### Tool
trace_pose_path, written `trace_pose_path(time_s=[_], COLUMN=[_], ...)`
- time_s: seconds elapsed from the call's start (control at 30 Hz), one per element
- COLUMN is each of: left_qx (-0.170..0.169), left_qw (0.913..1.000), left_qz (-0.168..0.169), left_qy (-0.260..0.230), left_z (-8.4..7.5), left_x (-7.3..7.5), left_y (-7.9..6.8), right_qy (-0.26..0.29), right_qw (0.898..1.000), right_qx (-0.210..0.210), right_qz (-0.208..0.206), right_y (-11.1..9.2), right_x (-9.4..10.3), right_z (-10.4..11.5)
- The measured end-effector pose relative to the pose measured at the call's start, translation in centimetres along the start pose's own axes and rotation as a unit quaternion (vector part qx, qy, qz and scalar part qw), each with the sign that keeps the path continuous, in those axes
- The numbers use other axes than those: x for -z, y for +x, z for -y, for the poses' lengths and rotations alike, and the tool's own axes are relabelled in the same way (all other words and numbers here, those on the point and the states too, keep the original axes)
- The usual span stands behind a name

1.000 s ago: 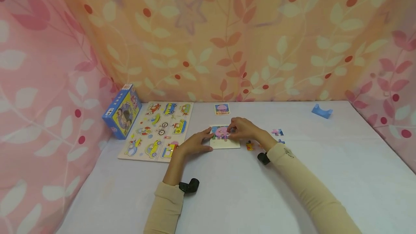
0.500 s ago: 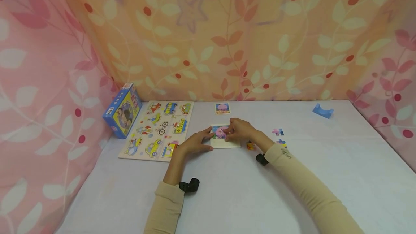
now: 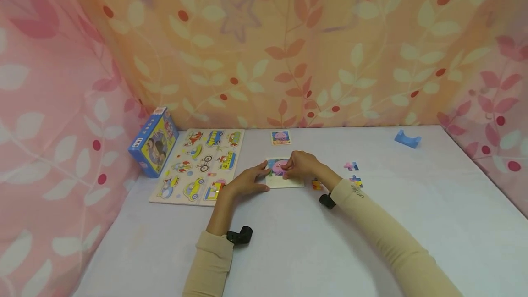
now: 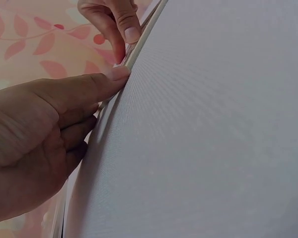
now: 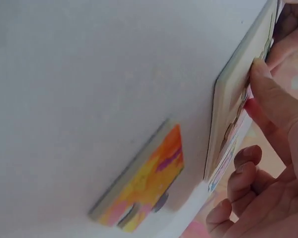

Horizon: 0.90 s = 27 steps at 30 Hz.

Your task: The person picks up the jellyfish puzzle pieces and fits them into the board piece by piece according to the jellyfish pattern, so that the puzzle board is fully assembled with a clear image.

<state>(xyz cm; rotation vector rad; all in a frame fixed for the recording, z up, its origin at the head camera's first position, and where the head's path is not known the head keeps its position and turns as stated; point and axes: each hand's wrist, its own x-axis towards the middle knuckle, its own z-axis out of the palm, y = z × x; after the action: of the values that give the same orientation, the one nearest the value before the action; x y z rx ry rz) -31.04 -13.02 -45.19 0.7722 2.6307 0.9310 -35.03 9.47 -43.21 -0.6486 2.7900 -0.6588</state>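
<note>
A small cream puzzle board (image 3: 283, 184) lies mid-table, its upper part covered by a pink and blue picture. My left hand (image 3: 247, 181) grips its left side, thumb at the near corner and fingers farther up the edge. The left wrist view shows that thumb (image 4: 102, 87) along the board's rim. Over the picture, my right hand (image 3: 304, 164) pinches a pink jigsaw piece (image 3: 285, 176) between thumb and index finger, right at the picture's lower edge. Its other fingers are curled in the right wrist view, and the hand hides the board's right part.
Loose jigsaw pieces, one pink and blue (image 3: 351, 166), one blue and yellow (image 3: 355, 181), one orange (image 3: 316, 184), lie right of the board. A picture card (image 3: 281, 137) lies behind. Left stand a vehicle puzzle (image 3: 181, 199) and blue box (image 3: 152, 143); far right, a blue plastic holder (image 3: 407, 140).
My right hand has shifted slightly left over the picture and lowered its fingertips toward the picture's lower edge. The left hand has stayed at the board's left side.
</note>
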Motion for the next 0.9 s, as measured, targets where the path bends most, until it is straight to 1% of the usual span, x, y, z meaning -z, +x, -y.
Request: trace_pose_path(time_s=[0.07,0.17,0.23,0.3,0.4,0.47,0.53,0.6,0.7,0.77,0.83,0.9], left_qx=[0.003,0.013,0.016,0.018,0.015,0.017,0.015,0.018,0.024,0.029,0.031,0.029], left_qw=[1.0000,0.9999,0.9996,0.9994,0.9995,0.9995,0.9995,0.9993,0.9992,0.9991,0.9990,0.9991], left_qz=[-0.002,-0.004,-0.001,0.006,0.013,0.013,0.010,0.010,0.006,0.001,-0.003,-0.003], left_qy=[0.000,-0.010,-0.023,-0.029,-0.027,-0.025,-0.028,-0.031,-0.033,-0.032,-0.032,-0.031], left_z=[0.1,0.3,0.5,0.5,0.6,0.5,0.4,0.3,0.2,0.2,0.3,0.3], left_x=[-0.1,-0.3,-0.5,-0.7,-0.9,-1.0,-1.0,-1.0,-1.0,-0.9,-0.8,-0.6], left_y=[0.1,0.0,0.0,0.0,0.1,0.2,0.4,0.4,0.3,0.2,0.0,0.0], right_qy=[0.015,0.027,0.027,0.024,0.029,0.043,0.054,0.063,0.056,0.048,0.037,0.037], right_qw=[1.000,1.000,0.999,0.999,0.996,0.996,0.996,0.997,0.996,0.996,0.995,0.995], right_qx=[-0.004,0.006,0.021,0.047,0.079,0.084,0.069,0.038,-0.012,-0.036,-0.042,-0.042], right_qz=[0.000,-0.004,-0.006,-0.004,0.000,-0.004,-0.019,-0.039,-0.063,-0.073,-0.077,-0.081], right_y=[-0.1,-0.3,-0.5,-0.9,-1.5,-2.0,-2.7,-3.7,-5.6,-6.9,-8.1,-9.0], right_x=[-0.1,-0.3,-0.5,-0.5,0.3,1.4,2.8,4.1,5.5,6.1,6.5,6.8], right_z=[0.0,-0.4,-0.8,-1.5,-2.8,-4.0,-5.6,-7.5,-10.8,-12.9,-14.5,-15.6])
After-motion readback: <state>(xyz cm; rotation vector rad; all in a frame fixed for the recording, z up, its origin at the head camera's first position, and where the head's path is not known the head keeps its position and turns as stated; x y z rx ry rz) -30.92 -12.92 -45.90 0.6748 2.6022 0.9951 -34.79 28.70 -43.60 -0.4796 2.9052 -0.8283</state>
